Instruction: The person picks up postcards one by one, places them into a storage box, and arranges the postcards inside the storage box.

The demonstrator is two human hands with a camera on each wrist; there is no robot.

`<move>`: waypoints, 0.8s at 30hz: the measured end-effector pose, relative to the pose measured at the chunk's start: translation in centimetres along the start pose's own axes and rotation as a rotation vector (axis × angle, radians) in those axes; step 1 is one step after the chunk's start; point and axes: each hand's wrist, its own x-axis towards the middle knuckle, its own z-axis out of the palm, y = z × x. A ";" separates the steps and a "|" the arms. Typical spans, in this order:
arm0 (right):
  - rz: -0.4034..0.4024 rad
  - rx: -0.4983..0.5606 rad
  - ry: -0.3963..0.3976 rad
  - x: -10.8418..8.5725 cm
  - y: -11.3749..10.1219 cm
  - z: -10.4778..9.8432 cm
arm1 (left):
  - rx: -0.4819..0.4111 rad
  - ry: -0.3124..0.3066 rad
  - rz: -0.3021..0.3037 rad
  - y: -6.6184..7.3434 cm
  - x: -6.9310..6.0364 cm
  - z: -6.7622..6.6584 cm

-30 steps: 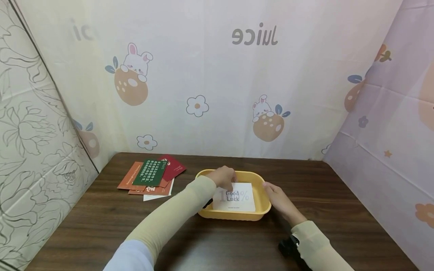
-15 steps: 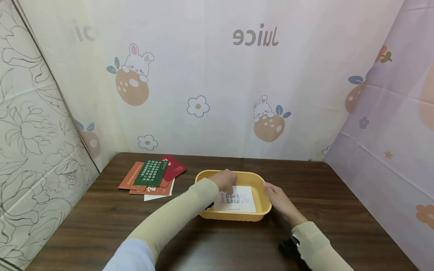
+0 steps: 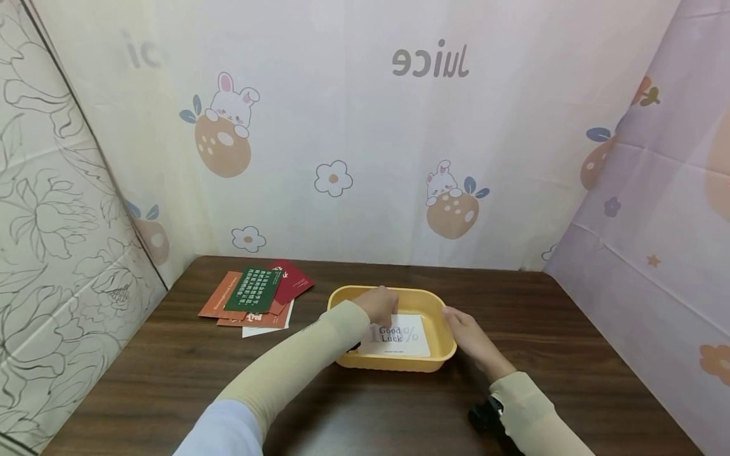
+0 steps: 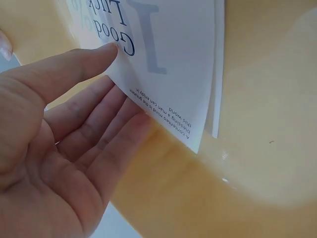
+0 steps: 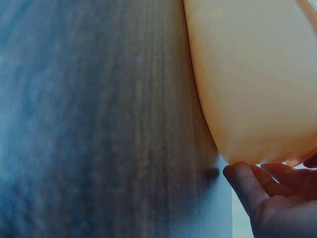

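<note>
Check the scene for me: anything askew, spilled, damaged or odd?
Two things: the cards left of the yellow tray lie in an untidy pile, overlapping at different angles, and the grey word on the back curtain reads mirrored, as if hung wrong side out. I see no spill or damage.

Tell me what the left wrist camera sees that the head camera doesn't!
Only the left wrist view shows the tiny words "A contented mind" on the Good Luck card and a white edge behind it. Only the head view shows the green card, red card and bunny curtain. Both show the left hand, Good Luck card and yellow tray.
</note>
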 end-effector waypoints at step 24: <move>-0.003 0.018 0.004 -0.1 -0.1 0.1 | -0.065 0.045 0.083 0.8 -1.3 -3.1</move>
